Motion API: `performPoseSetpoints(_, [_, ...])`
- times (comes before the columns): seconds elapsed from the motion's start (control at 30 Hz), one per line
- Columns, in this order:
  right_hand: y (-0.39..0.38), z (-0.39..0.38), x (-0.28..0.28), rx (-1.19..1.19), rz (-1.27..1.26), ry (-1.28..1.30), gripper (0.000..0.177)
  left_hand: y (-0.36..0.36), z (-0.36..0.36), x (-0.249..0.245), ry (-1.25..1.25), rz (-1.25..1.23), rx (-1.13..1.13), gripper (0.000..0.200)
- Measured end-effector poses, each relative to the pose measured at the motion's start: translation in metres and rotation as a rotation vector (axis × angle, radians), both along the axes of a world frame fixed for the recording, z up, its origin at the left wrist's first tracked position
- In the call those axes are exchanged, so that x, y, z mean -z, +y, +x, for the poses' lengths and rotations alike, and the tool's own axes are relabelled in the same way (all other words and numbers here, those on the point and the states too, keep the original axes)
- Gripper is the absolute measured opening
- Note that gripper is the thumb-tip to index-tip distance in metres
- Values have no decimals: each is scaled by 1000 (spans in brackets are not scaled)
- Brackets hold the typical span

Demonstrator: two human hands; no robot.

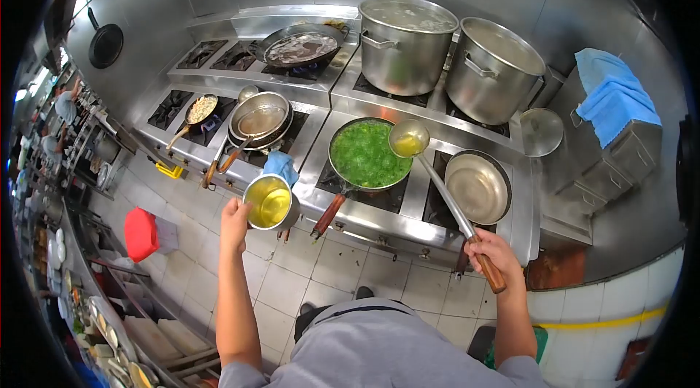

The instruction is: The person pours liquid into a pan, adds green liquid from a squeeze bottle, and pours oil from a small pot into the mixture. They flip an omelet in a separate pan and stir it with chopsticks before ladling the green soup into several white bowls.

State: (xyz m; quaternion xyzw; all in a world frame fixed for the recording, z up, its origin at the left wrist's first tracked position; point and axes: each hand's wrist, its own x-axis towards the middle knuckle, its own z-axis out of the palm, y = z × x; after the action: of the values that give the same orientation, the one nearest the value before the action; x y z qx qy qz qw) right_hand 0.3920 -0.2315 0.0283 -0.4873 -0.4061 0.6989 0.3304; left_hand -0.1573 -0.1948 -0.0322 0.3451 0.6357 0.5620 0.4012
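My left hand point(234, 223) is closed on the side of a metal pot point(291, 214) with yellow liquid inside, held in front of the stove's edge. In my right hand point(490, 252) is the wooden handle of a long ladle point(443, 187). Its bowl, with some yellow liquid in it, hangs at the right rim of a frying pan point(370, 155) full of bubbling green food. That pan sits on a burner, its reddish-brown handle pointing toward me. To its right, below the ladle, stands another pan point(477, 189) with a bare metal inside.
Two big stockpots point(405, 56) stand at the back right, near blue cloths point(617, 92). A wide wok point(302, 45), a small pan of pale food point(201, 109) and stacked pans with a strainer point(259, 121) occupy the left burners. A red-lidded bin point(142, 235) is on the floor.
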Motion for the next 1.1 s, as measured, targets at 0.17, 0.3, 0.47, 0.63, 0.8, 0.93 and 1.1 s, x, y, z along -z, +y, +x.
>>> performPoseSetpoints(0.17, [-14, -32, -3, -56, -28, 70, 34, -56, -25, 24, -46, -27, -79, 20])
performPoseSetpoints(0.3, [-5, -71, -5, -53, -67, 147, 49, -108, -53, 54, -97, -51, -182, 19])
performPoseSetpoints(0.47, [38, -109, 15, -66, -34, 247, 47, -173, -73, 58, -119, -87, -249, 16])
performPoseSetpoints(0.63, [75, -136, 14, -11, 100, 201, 24, -224, -99, 68, -162, -131, -269, 14])
performPoseSetpoints(0.8, [93, -134, 8, 69, 206, 9, 11, -257, -124, 76, -139, -125, -295, 9])
performPoseSetpoints(0.93, [73, -120, -10, 125, 224, -88, 10, -274, -144, 84, -163, -126, -278, 10])
performPoseSetpoints(1.1, [23, -112, -37, 141, 246, -182, 9, -287, -162, 86, -183, -127, -286, 10])
